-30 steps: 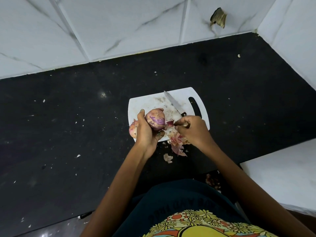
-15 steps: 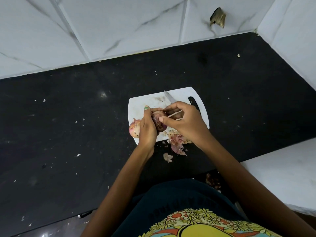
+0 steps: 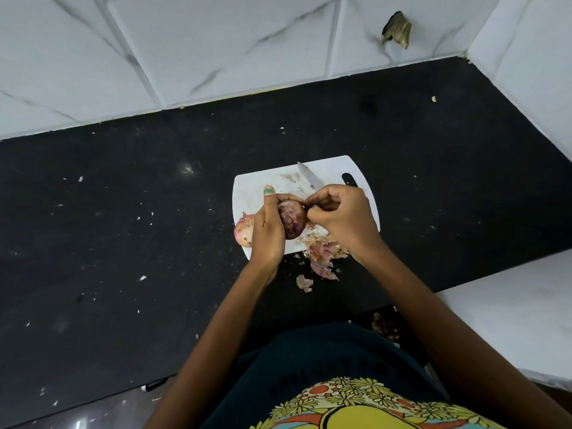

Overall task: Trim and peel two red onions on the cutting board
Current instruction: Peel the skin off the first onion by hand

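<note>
My left hand point(image 3: 268, 230) grips a purple-red onion point(image 3: 291, 220) just above the white cutting board point(image 3: 250, 196). My right hand point(image 3: 340, 218) is at the onion's right side, its curled fingers pinching at the skin near the top. A knife point(image 3: 309, 178) sticks out from under the right hand, blade pointing to the far left; whether the hand holds its handle is hidden. A second, paler onion point(image 3: 243, 232) lies at the board's left near corner, partly behind my left hand.
A heap of pink onion skins point(image 3: 322, 257) lies at the board's near edge, with loose pieces point(image 3: 305, 282) on the black counter point(image 3: 123, 227). White tiled walls close the back and right. A white surface point(image 3: 510, 317) stands at the near right.
My right hand has moved from the board's near edge up to the onion and now picks at its skin. The left hand has turned the onion slightly.
</note>
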The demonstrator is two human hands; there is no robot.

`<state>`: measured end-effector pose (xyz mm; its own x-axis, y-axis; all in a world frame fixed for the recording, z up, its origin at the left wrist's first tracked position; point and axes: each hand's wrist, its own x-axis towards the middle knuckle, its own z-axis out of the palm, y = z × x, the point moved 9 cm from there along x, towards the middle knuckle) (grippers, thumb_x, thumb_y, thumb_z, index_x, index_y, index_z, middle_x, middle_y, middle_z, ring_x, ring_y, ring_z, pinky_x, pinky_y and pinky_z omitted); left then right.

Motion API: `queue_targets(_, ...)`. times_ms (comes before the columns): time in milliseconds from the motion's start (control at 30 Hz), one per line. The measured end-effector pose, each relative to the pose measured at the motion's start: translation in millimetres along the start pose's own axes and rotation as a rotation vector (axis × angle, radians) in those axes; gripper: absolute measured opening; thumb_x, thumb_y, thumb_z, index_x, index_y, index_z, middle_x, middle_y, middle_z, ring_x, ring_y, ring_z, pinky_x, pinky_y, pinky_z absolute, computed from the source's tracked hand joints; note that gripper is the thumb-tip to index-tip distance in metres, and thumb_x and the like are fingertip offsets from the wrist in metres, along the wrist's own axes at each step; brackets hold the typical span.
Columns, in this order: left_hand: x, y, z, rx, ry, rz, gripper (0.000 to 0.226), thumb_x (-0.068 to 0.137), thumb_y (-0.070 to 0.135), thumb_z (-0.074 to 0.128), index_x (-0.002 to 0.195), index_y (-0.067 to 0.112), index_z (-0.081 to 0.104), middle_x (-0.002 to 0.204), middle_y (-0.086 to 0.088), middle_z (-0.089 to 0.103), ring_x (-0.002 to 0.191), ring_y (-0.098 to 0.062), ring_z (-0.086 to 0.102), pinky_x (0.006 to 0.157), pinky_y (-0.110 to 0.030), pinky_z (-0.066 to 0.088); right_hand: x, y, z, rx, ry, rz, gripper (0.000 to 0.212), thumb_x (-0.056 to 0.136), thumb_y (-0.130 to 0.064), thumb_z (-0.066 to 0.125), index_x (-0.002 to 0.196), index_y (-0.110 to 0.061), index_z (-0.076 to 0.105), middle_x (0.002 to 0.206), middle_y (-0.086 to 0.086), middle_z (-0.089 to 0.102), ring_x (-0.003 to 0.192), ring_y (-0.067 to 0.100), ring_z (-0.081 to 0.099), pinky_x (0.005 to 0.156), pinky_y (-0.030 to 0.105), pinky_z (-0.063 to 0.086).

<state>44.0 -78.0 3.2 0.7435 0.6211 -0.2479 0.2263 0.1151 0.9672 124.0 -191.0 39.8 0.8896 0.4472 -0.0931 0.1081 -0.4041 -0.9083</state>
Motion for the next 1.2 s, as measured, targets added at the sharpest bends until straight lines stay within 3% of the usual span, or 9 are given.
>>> queue_targets(67,0.8,-1.6,-1.0,0.007,0.003,-0.001,0.061,0.105,0.036,0.016,0.103,0.000,0.065,0.081,0.003,0.064,0.069,0.016,0.060,0.061,0.001,0.041,-0.6,-0.4,3.6,0.027,-0.064,-0.003,0.014,0.076,-0.008,0.072,0.089,-0.011,0.072,0.081,-0.002,0.072,0.073,0.006,0.068,0.069,0.020,0.056)
queue_targets(167,5.4,-4.1,-5.1,0.014,0.010,0.034,0.061,0.105,0.038,0.017,0.092,0.005,0.066,0.077,0.003,0.066,0.070,0.006,0.062,0.066,-0.008,0.046,-4.9,-3.2,12.9,0.061,-0.161,-0.005,0.025,0.074,-0.019,0.079,0.096,-0.010,0.071,0.087,-0.002,0.072,0.076,0.004,0.069,0.070,0.017,0.055)
queue_targets(267,7.1,-8.3,-6.8,0.025,0.017,0.023,0.062,0.104,0.040,0.018,0.090,0.004,0.066,0.074,0.002,0.067,0.069,0.002,0.062,0.069,-0.015,0.048,-4.7,-2.0,14.6,0.057,-0.144,0.001,0.025,0.072,-0.015,0.081,0.093,-0.010,0.070,0.085,-0.002,0.072,0.076,0.005,0.069,0.071,0.020,0.057)
queue_targets(433,5.7,-8.3,-6.4,0.033,0.011,0.013,0.061,0.105,0.038,0.017,0.096,0.005,0.067,0.080,0.002,0.068,0.074,0.003,0.064,0.068,-0.009,0.047,-1.9,-2.4,13.1,0.057,-0.140,-0.015,0.013,0.073,-0.007,0.076,0.081,-0.014,0.069,0.077,-0.005,0.070,0.069,0.003,0.067,0.063,0.013,0.052)
queue_targets(567,7.1,-15.0,-6.5,0.006,0.012,-0.054,0.063,0.104,0.043,0.016,0.103,0.006,0.067,0.092,-0.003,0.068,0.095,-0.012,0.065,0.078,-0.015,0.052,3.3,4.1,8.3,0.024,-0.068,-0.015,0.010,0.074,-0.002,0.069,0.081,-0.010,0.072,0.077,0.000,0.071,0.072,0.011,0.068,0.070,0.025,0.056)
queue_targets(733,5.6,-10.3,-6.5,-0.008,0.025,-0.066,0.059,0.103,0.044,0.017,0.100,0.012,0.066,0.087,0.005,0.066,0.085,-0.002,0.063,0.080,-0.017,0.053,1.5,8.5,10.2,0.132,-0.068,0.013,0.012,0.089,-0.021,0.063,0.090,-0.012,0.070,0.083,0.004,0.071,0.080,0.017,0.070,0.076,0.039,0.059)
queue_targets(900,5.5,-9.1,-6.9,-0.022,0.040,-0.036,0.059,0.104,0.040,0.018,0.106,0.004,0.065,0.085,0.005,0.066,0.075,0.006,0.063,0.067,-0.005,0.047,-5.4,-4.6,18.6,0.097,-0.138,-0.077,0.018,0.081,-0.021,0.074,0.097,-0.017,0.067,0.095,-0.006,0.067,0.086,0.003,0.065,0.072,0.021,0.056)
queue_targets(1100,5.3,-20.9,-10.7,-0.080,0.087,-0.153,0.061,0.102,0.050,0.020,0.102,0.011,0.067,0.084,0.003,0.066,0.086,-0.010,0.064,0.078,-0.025,0.053,0.2,4.4,13.6,0.127,-0.078,-0.048,0.010,0.083,-0.009,0.071,0.092,-0.010,0.070,0.088,-0.001,0.070,0.083,0.009,0.067,0.077,0.029,0.057)
queue_targets(1200,5.3,-22.5,-9.1,-0.111,0.067,-0.192,0.062,0.101,0.051,0.019,0.102,0.012,0.067,0.084,0.000,0.067,0.087,-0.015,0.063,0.079,-0.027,0.053,-1.0,4.8,19.0,0.107,-0.165,-0.027,0.025,0.078,-0.015,0.077,0.101,-0.011,0.069,0.094,-0.003,0.070,0.082,0.003,0.067,0.074,0.020,0.056)
